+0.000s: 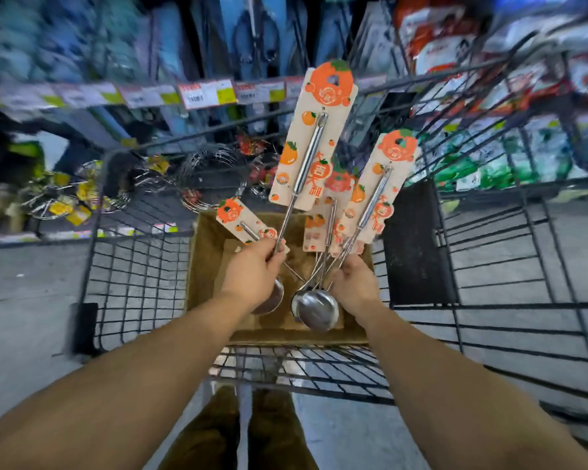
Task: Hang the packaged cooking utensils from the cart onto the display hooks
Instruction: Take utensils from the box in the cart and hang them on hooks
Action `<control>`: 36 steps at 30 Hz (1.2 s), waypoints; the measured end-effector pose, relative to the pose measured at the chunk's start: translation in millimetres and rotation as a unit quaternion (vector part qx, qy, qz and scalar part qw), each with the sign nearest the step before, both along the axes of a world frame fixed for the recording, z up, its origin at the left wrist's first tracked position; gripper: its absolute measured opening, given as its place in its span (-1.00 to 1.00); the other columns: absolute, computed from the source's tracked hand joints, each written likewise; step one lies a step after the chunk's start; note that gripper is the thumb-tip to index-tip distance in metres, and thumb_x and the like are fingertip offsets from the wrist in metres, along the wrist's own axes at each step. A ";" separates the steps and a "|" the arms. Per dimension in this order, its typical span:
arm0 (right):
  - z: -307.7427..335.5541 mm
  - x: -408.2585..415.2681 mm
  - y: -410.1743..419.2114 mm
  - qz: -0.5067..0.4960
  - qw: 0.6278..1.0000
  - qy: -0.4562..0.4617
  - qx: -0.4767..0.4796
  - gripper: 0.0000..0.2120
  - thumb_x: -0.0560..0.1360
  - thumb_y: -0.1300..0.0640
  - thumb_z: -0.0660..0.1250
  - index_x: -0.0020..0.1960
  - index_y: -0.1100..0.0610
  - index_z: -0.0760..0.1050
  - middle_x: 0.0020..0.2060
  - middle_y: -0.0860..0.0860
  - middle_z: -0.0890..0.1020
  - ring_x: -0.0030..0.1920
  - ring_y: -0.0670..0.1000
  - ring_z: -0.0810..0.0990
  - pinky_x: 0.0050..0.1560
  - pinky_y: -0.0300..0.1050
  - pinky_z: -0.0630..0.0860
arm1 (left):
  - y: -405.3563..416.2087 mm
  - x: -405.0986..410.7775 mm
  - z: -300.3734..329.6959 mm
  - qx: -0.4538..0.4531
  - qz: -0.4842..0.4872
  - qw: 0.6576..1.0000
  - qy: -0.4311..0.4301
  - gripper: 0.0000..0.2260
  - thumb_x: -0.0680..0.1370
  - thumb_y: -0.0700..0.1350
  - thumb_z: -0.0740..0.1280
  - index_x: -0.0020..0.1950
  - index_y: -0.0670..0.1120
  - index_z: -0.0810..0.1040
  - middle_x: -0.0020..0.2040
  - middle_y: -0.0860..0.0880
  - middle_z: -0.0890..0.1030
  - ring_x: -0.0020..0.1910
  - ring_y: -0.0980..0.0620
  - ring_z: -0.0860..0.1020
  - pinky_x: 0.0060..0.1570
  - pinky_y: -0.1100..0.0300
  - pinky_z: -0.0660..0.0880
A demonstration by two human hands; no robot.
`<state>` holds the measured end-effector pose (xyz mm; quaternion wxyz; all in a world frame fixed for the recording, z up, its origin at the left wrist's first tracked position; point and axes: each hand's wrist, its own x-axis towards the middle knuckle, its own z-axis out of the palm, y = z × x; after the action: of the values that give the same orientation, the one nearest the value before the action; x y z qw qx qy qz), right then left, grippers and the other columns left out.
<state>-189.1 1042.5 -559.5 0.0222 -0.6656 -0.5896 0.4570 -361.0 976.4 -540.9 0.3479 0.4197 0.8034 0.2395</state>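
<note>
**Ladles held over cart box**

Left hand (257,271) grips one carded ladle (311,144) by its shaft; card rises toward 1 o'clock. Right hand (353,283) clasps a bundle of ladles (370,205), cards fanning toward 12 o'clock, bowls at its 9 o'clock, above the cardboard box (204,259) in the wire cart (133,283).

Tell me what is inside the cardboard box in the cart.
The cardboard box holds carded steel ladles: the left hand grips one, the right hand a bunch, and another card leans inside. Hands and ladles cover part of the box floor.
</note>
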 end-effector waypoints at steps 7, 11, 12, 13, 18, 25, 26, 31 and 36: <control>115.8 -75.5 -11.5 0.135 0.982 0.043 0.121 -0.95 0.60 0.09 0.19 0.00 0.05 0.39 -0.22 0.11 0.58 -0.16 0.19 0.55 -0.21 -0.09 0.41 | -25.6 -62.7 109.4 0.090 0.091 0.990 0.054 -0.89 0.52 -0.04 0.37 -0.09 -0.08 0.56 -0.30 0.05 0.50 -0.16 -0.08 0.54 -0.23 0.12 0.33; 178.2 -156.3 -39.9 0.224 0.957 0.084 0.162 -0.88 0.61 0.12 0.19 0.09 0.16 0.39 -0.19 0.07 0.56 -0.17 0.12 0.51 -0.19 -0.07 0.36 | -70.8 -131.5 162.4 0.140 0.165 0.974 0.068 -0.88 0.51 -0.04 0.39 -0.04 -0.07 0.56 -0.21 0.04 0.52 -0.10 -0.06 0.54 -0.19 0.18 0.32; 194.0 -180.1 -51.2 0.244 0.950 0.099 0.169 -0.90 0.61 0.13 0.19 0.06 0.16 0.38 -0.22 0.05 0.54 -0.21 0.09 0.49 -0.24 -0.07 0.31 | -86.6 -152.1 175.7 0.154 0.191 0.967 0.069 -0.87 0.51 -0.04 0.40 -0.01 -0.06 0.57 -0.19 0.05 0.53 -0.11 -0.02 0.54 -0.19 0.21 0.32; 208.9 -206.1 -64.1 0.261 0.942 0.111 0.178 -0.92 0.61 0.13 0.19 0.03 0.15 0.36 -0.25 0.04 0.54 -0.23 0.09 0.49 -0.26 -0.08 0.30 | -104.8 -174.9 188.8 0.166 0.216 0.960 0.065 -0.86 0.50 -0.03 0.40 0.01 -0.05 0.57 -0.17 0.06 0.55 -0.11 0.02 0.54 -0.18 0.23 0.33; 279.5 -354.4 -155.8 0.375 0.883 0.166 0.231 -0.87 0.61 0.14 0.20 0.14 0.14 0.37 -0.20 0.19 0.60 -0.27 0.10 0.48 -0.40 -0.20 0.27 | -225.6 -308.1 252.8 0.237 0.305 0.918 0.096 -0.72 0.50 -0.02 0.41 0.15 -0.09 0.56 -0.10 0.00 0.62 -0.05 -0.01 0.58 -0.11 0.23 0.37; 386.0 -567.4 -345.3 0.479 0.787 0.300 0.246 -0.64 0.63 0.21 0.17 0.41 0.13 0.28 0.04 0.24 0.62 -0.18 0.11 0.59 -0.34 -0.25 0.39 | -446.7 -472.1 360.6 0.298 0.418 0.834 0.203 -0.77 0.51 -0.11 0.40 0.15 -0.13 0.57 -0.09 -0.06 0.61 -0.07 -0.01 0.54 -0.04 0.21 0.41; 397.5 -585.5 -362.3 0.488 0.775 0.310 0.255 -0.66 0.63 0.22 0.17 0.39 0.12 0.29 0.02 0.22 0.63 -0.22 0.06 0.58 -0.35 -0.29 0.38 | -464.0 -489.5 369.0 0.301 0.428 0.825 0.211 -0.80 0.51 -0.11 0.40 0.11 -0.12 0.59 -0.11 -0.04 0.63 -0.07 -0.03 0.57 0.00 0.16 0.47; 431.3 -705.7 -440.1 0.521 0.735 0.359 0.242 -0.69 0.60 0.17 0.19 0.34 0.07 0.32 -0.09 0.17 0.64 -0.28 0.12 0.54 -0.19 0.00 0.56 | -547.8 -574.2 406.2 0.325 0.477 0.778 0.249 -0.75 0.50 -0.06 0.41 0.16 -0.05 0.62 0.01 0.00 0.69 0.01 0.00 0.63 0.09 0.04 0.53; 431.9 -809.8 -477.2 0.552 0.709 0.366 0.241 -0.62 0.60 0.13 0.20 0.41 0.04 0.28 -0.30 0.07 0.58 -0.35 0.04 0.53 -0.33 -0.13 0.46 | -585.9 -643.0 412.3 0.330 0.515 0.743 0.271 -0.94 0.53 -0.10 0.36 -0.10 0.02 0.63 -0.24 0.00 0.65 -0.17 -0.01 0.59 -0.03 0.04 0.50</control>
<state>-998.9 565.3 -127.6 0.1394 0.0260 -0.8878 0.4379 -1004.0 390.5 -128.6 -0.2211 0.0784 0.8287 0.5082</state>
